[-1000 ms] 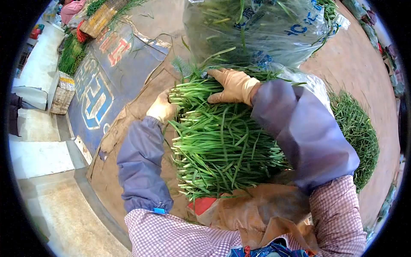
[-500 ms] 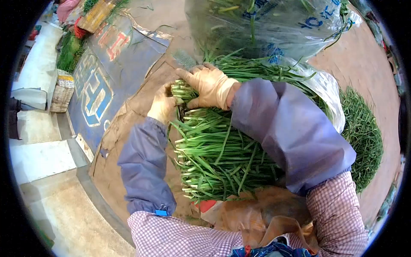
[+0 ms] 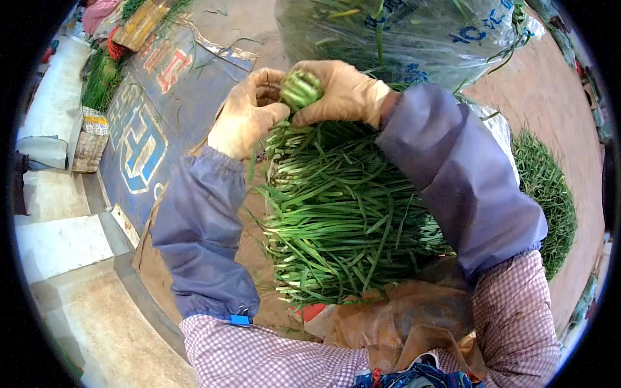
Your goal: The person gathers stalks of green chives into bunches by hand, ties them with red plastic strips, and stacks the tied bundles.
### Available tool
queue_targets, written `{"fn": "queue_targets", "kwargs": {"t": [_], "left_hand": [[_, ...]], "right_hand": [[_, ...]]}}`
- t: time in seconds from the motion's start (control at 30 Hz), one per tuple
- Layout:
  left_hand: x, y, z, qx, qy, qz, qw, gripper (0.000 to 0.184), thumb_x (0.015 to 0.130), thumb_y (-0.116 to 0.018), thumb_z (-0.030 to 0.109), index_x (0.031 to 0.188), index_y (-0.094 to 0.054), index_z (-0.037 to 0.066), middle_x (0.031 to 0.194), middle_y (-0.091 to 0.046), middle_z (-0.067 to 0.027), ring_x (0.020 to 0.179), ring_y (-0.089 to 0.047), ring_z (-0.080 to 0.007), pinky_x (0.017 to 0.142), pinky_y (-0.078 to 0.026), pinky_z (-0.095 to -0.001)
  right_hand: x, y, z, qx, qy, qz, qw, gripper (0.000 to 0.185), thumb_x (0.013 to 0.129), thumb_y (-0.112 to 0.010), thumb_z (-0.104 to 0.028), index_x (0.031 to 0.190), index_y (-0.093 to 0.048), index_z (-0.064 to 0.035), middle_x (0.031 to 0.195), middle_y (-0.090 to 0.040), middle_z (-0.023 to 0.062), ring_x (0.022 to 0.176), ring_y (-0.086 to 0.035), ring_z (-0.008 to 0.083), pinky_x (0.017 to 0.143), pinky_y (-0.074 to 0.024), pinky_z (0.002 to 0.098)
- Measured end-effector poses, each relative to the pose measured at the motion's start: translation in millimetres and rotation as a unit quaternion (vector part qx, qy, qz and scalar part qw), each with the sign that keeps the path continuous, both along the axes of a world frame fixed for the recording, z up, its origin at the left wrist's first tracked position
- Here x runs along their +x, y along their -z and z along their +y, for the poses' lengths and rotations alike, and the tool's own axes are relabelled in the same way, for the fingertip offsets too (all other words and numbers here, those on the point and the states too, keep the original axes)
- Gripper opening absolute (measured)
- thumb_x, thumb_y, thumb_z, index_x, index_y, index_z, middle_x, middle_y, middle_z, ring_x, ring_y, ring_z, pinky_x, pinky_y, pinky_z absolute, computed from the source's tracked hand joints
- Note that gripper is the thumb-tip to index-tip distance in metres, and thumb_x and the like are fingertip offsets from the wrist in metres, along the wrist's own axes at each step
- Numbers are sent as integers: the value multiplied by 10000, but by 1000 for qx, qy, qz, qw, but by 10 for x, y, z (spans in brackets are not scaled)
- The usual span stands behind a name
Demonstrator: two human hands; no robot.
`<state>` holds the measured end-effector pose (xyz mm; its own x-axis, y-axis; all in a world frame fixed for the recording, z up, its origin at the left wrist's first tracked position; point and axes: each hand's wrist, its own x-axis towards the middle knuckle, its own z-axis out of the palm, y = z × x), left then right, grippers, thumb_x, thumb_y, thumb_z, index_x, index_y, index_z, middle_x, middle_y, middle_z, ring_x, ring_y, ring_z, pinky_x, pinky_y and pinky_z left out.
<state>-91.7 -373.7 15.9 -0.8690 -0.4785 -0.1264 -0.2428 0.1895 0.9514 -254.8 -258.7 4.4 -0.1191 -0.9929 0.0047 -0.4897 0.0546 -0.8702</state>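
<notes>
Green stalks in a small bunch (image 3: 301, 89) filled my curled right hand (image 3: 343, 94), at the far left corner of the broad leafy pile (image 3: 349, 213) and near the clear plastic bag (image 3: 414, 39). My gloved left hand (image 3: 244, 116) was beside the bunch, fingers bent, a narrow gap to the thumb, perhaps touching the stalks; blur hid that.

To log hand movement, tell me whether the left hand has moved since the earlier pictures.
Yes. The left hand has moved up the view, from level with the blue emblem's middle to about level with its top.
</notes>
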Motion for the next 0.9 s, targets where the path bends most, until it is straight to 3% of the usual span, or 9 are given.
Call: {"fn": "queue_targets", "kwargs": {"t": [0.13, 0.27, 0.37, 0.4, 0.5, 0.53, 0.63, 0.77, 0.9], "left_hand": [[109, -347, 103, 42, -49, 94, 994, 673, 831, -682, 246, 1394, -395, 16, 1247, -542, -235, 1160, -539, -300, 972, -451, -385], [277, -170, 264, -42, -106, 133, 985, 768, 772, -735, 246, 1409, -373, 15, 1376, -457, -220, 1344, -366, -345, 1095, -339, -428], [402, -30, 308, -285, -29, 49, 957, 778, 730, -733, 145, 1405, -373, 4, 1390, -456, -197, 1346, -376, -309, 1102, -331, -400], [421, 11, 342, -200, -54, 65, 976, 765, 700, -705, 58, 1400, -396, 29, 1357, -486, -193, 1320, -417, -277, 1100, -334, -377], [519, -5, 370, -301, -98, 55, 947, 775, 675, -700, 32, 1396, -416, 50, 1326, -510, -179, 1295, -441, -278, 1101, -332, -378], [523, -29, 365, -327, -62, 69, 941, 747, 695, -711, 51, 1384, -424, 29, 1238, -553, -164, 1105, -572, -235, 986, -444, -344], [416, -273, 573, -169, -39, -96, 980, 762, 782, -727, 186, 1414, -350, -12, 1137, -556, -119, 989, -587, -179, 861, -494, -306], [169, -373, 653, 59, -34, -49, 996, 489, 839, -618, 85, 1289, -455, -12, 974, -574, -79, 828, -587, -131, 713, -498, -251], [-88, -375, 675, -33, -28, 29, 999, 311, 832, -580, 29, 1130, -530, -47, 927, -623, -109, 761, -606, -131, 690, -497, -247]], "right_hand": [[-170, -174, 172, -82, 24, -159, 983, 521, 692, -836, -105, 1144, -587, -31, 982, -654, 11, 910, -582, 101, 849, -504, 283], [-482, -191, 328, -127, 105, -185, 969, 379, 721, -802, -50, 1041, -598, -52, 950, -661, 31, 898, -647, 145, 849, -516, 293], [-512, -247, 474, -135, 106, -230, 958, 378, 721, -800, -43, 1041, -600, -48, 931, -661, 28, 897, -643, 141, 845, -517, 296], [-492, -255, 505, -141, 110, -258, 949, 395, 685, -826, -76, 1027, -629, -59, 936, -650, -26, 849, -584, 70, 791, -497, 253], [-434, -293, 569, -170, 107, -225, 953, 383, 680, -827, -72, 1003, -622, -61, 920, -642, -31, 844, -581, 72, 790, -493, 253], [-379, -320, 582, -157, 101, -230, 955, 395, 675, -829, -70, 1004, -611, -58, 917, -633, -33, 848, -577, 72, 794, -488, 251], [-241, -252, 544, -142, 49, -222, 963, 372, 710, -806, -38, 1011, -590, -68, 927, -629, -14, 868, -593, 89, 802, -503, 261], [-1, -228, 575, -115, 5, -155, 981, 384, 729, -797, -44, 1036, -566, -70, 937, -621, -17, 882, -567, 81, 832, -490, 259], [165, -313, 693, -102, 51, -89, 990, 454, 693, -832, -106, 1047, -549, -76, 937, -604, -13, 890, -557, 89, 832, -484, 254]]}}
